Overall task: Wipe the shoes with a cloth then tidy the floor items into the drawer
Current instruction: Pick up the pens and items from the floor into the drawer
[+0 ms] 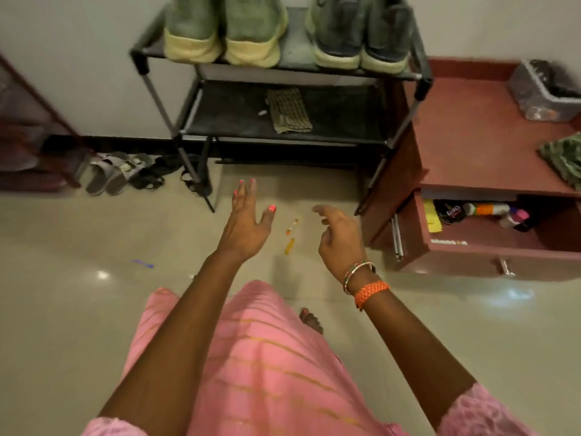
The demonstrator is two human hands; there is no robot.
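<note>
Both hands reached out empty over the floor: the left hand was spread wide with fingers straight, and the right hand hung loosely curled, gripping nothing. Between them on the tiles lay two small orange items, with a blue item well apart to the left. The shoes stood in two pairs on the top of the rack, a folded cloth lay on the shelf beneath, and the drawer of the red cabinet to the right stood open, with bottles and a tin inside.
</note>
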